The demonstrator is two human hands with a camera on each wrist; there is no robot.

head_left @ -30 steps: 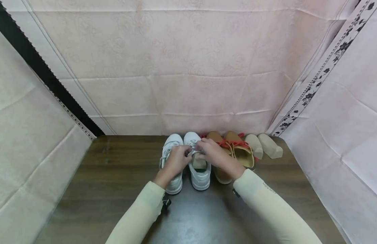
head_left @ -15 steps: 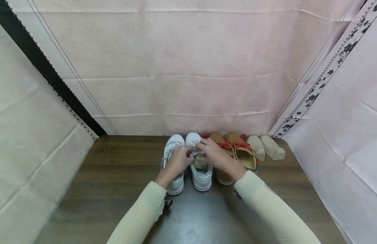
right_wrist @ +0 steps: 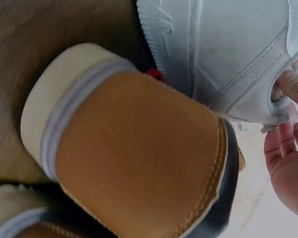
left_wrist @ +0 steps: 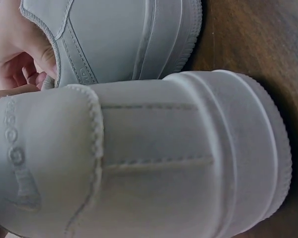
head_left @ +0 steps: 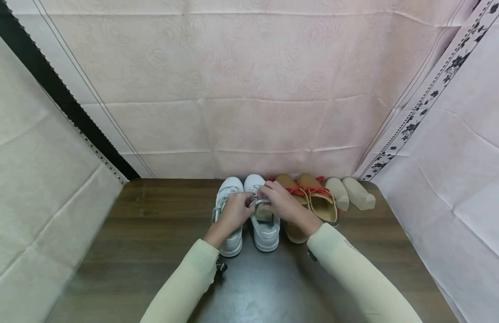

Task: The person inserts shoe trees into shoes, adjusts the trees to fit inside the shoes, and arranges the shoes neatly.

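Observation:
Two white lace-up sneakers stand side by side, toes toward the back wall: a left sneaker and a right sneaker. Over the right sneaker's lacing both hands meet. My left hand curls its fingers and pinches the white shoelace from the left. From the other side my right hand pinches at the lacing too, its thumb by the shoe's opening in the right wrist view. Something beige shows inside that opening. The exact grip is partly hidden by the hands and shoe edges.
Right of the sneakers stand two tan shoes with red laces, partly behind my right forearm. Farther right lie two beige shoe-shaped blocks. Pale cloth walls enclose the brown wooden surface on three sides.
Both hands stay at the right sneaker's lacing with only small finger movements. The head view shifts slightly; the shoes keep their places.

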